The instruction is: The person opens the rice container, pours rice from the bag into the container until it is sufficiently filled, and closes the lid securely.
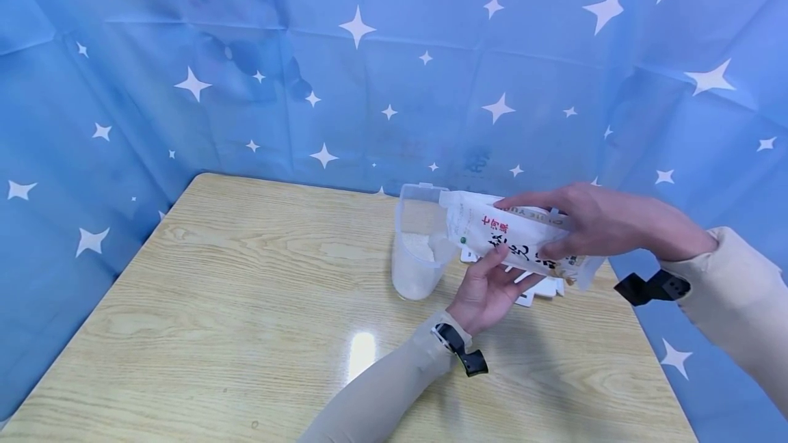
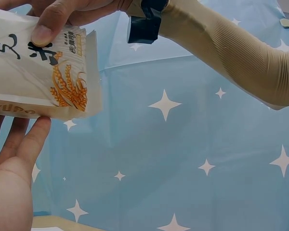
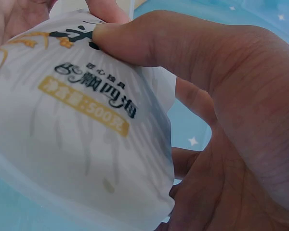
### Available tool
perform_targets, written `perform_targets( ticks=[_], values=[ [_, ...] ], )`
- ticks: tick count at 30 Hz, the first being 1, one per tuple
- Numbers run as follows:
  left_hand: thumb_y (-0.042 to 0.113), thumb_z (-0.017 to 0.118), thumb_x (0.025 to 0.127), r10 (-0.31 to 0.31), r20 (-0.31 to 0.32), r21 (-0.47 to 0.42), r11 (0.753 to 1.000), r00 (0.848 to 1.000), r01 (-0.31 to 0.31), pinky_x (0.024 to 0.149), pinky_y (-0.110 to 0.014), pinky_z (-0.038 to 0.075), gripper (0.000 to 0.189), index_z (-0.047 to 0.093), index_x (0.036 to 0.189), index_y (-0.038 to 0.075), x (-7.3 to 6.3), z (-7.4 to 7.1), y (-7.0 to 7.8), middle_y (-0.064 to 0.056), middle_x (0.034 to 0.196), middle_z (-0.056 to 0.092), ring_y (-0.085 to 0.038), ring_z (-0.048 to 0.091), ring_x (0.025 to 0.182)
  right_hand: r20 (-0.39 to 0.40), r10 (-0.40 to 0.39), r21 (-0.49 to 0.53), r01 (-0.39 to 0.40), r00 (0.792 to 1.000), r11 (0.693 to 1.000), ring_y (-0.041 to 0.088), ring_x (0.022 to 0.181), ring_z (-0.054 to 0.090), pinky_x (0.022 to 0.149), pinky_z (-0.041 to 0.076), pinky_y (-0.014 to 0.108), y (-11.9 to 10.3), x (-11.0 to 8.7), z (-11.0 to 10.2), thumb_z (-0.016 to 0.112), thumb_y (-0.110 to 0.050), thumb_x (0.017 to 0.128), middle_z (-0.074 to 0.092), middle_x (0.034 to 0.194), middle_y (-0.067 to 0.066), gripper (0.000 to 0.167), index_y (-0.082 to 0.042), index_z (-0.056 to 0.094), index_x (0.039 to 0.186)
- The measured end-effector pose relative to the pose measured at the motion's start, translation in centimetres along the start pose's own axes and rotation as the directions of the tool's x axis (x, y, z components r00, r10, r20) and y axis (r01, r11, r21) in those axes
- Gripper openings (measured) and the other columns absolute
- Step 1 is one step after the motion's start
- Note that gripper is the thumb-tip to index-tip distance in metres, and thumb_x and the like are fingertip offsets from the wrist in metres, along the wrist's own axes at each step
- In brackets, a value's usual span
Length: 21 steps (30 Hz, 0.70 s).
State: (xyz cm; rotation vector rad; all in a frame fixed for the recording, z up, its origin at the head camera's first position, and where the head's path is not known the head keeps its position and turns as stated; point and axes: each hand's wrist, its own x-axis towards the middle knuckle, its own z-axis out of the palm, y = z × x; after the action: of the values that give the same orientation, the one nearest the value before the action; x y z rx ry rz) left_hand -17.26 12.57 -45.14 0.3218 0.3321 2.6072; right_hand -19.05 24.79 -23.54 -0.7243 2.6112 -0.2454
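Note:
In the head view a white rice bag (image 1: pixel 474 221) with printed characters lies tilted over the table, its left end at the rim of a translucent plastic container (image 1: pixel 411 269). White grains (image 1: pixel 418 245) show inside the container. My right hand (image 1: pixel 587 221) grips the bag's right part from above, thumb on the printed face. My left hand (image 1: pixel 486 289) holds the bag from below, thumb against its front and fingers under its lower edge. In the right wrist view the bag (image 3: pixel 77 149) bulges close to the lens, with my right thumb pressed on it.
Several flat white pieces (image 1: pixel 544 287) lie on the wooden table (image 1: pixel 246 306) behind and below the bag, partly hidden by it and my left hand. A blue curtain with white stars (image 1: pixel 394 74) hangs along the table's back and sides.

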Motion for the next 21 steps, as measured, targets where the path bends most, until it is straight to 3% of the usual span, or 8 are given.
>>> perform_targets(
  ticks=[6,21],
  values=[
    [0.028,0.064,0.100,0.000,-0.005,-0.005,1.000,1.000,0.000,0.123,-0.052,0.039,0.046,0.052,0.144,0.029,0.08,-0.02,-0.03,0.001,0.142,0.059,-0.020,0.057,0.132,-0.002,-0.008,0.002,0.008,1.000,1.000,0.011,0.067,0.060,0.057,0.052,0.025,0.08,0.14,0.02,0.081,-0.012,0.085,0.069,0.115,0.005,0.080,-0.038,0.046,0.152],
    [0.028,0.063,0.101,-0.001,-0.016,-0.017,1.000,1.000,0.001,0.124,-0.051,0.039,0.045,0.052,0.145,0.028,0.12,-0.05,0.09,0.001,0.143,0.059,-0.021,0.058,0.132,-0.003,-0.014,-0.006,0.014,1.000,1.000,0.012,0.070,0.058,0.059,0.051,0.025,-0.02,0.49,-0.12,0.081,-0.012,0.086,0.069,0.116,0.007,0.081,-0.039,0.045,0.153]
  ],
)
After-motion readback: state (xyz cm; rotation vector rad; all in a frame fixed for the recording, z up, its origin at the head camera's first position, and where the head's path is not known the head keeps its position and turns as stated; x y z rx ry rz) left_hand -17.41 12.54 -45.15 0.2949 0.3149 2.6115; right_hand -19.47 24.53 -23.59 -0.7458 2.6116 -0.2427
